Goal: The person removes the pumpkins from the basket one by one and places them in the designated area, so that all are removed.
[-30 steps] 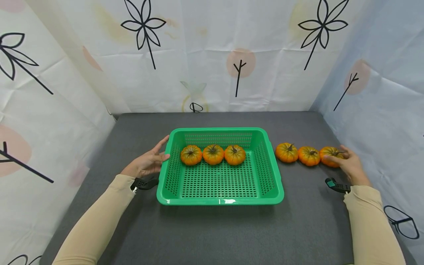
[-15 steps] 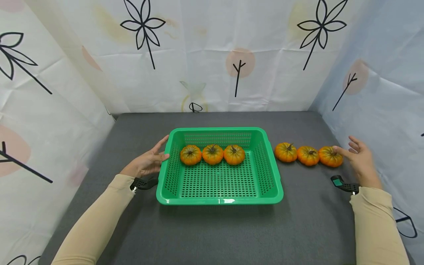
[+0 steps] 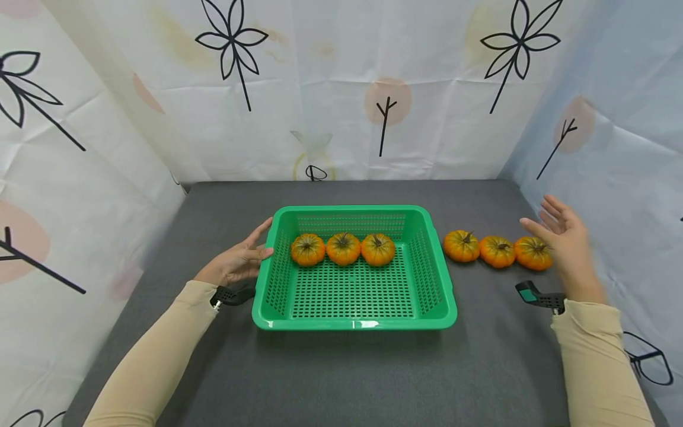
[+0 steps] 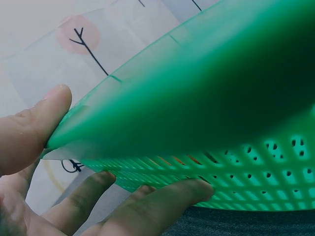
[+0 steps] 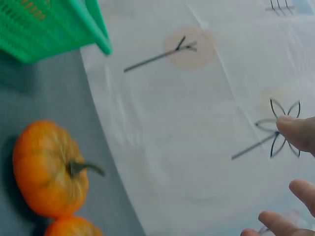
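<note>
A green perforated plastic basket [image 3: 354,325] stands on the grey table. My left hand [image 3: 235,264] holds its left side; in the left wrist view the thumb [image 4: 56,105] lies at the rim and the fingers [image 4: 162,201] reach beneath it against the slotted wall. Three small orange pumpkins [image 3: 343,249] sit in a row inside, toward the back. Another three form a line right of the basket: one nearest it [image 3: 461,246], a middle one [image 3: 497,251] and an outer one [image 3: 531,252]. My right hand [image 3: 573,255] is raised beside the outer pumpkin, fingers spread, holding nothing.
The grey tabletop [image 3: 341,379] extends in front of the basket and to both sides. White printed cloth [image 3: 331,89] hangs behind the table and along its left and right edges. Each wrist carries a small black camera mount [image 3: 539,296].
My right hand has let go of the outer pumpkin, drawn off to the right, then lifted up and back with its fingers opened. The left hand and basket stay put.
</note>
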`<state>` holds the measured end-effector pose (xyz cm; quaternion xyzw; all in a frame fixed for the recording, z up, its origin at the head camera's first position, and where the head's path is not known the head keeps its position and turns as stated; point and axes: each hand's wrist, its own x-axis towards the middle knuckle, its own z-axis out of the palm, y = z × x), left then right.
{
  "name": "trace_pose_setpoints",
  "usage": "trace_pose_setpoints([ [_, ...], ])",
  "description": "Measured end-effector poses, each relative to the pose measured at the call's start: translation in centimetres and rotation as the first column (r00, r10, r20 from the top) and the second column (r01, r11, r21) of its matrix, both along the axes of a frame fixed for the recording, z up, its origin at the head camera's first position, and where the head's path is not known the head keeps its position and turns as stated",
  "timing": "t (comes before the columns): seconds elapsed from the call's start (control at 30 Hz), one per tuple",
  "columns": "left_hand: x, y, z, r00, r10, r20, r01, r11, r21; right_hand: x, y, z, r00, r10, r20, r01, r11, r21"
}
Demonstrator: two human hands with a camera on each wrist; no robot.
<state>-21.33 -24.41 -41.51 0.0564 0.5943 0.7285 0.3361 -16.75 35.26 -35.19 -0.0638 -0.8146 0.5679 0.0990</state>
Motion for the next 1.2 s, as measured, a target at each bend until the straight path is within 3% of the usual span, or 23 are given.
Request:
trace_pose_setpoints([
  [0.1,0.0,0.0,0.0,1.0,0.002,0.004,-0.002,1.0,0.001,0.0,-1.3,0.5,0.995,0.047,-0.089,-0.058,0.99,-0.128],
  [0.2,0.0,-0.1,-0.1,1.0,0.005,0.008,-0.005,1.0,0.002,-0.1,-2.9,1.0,0.983,0.087,-0.163,-0.126,0.961,-0.247],
  [0.37,0.0,-0.1,-0.1,1.0,0.004,0.004,-0.004,1.0,-0.002,-0.3,-5.3,1.7,0.96,0.127,-0.25,-0.197,0.941,-0.277],
  [0.8,-0.2,-0.1,-0.1,1.0,-0.004,0.001,0.004,1.0,0.007,-1.6,-10.5,2.0,0.909,0.28,-0.307,-0.348,0.918,-0.191],
  [0.97,-0.3,-0.1,-0.1,1.0,-0.011,0.0,0.011,1.0,0.014,-2.1,-12.4,1.9,0.89,0.364,-0.275,-0.405,0.908,-0.109],
  [1.2,-0.2,-0.1,0.0,1.0,-0.009,0.003,0.009,1.0,0.014,-3.1,-15.0,1.4,0.858,0.464,-0.219,-0.488,0.87,-0.067],
])
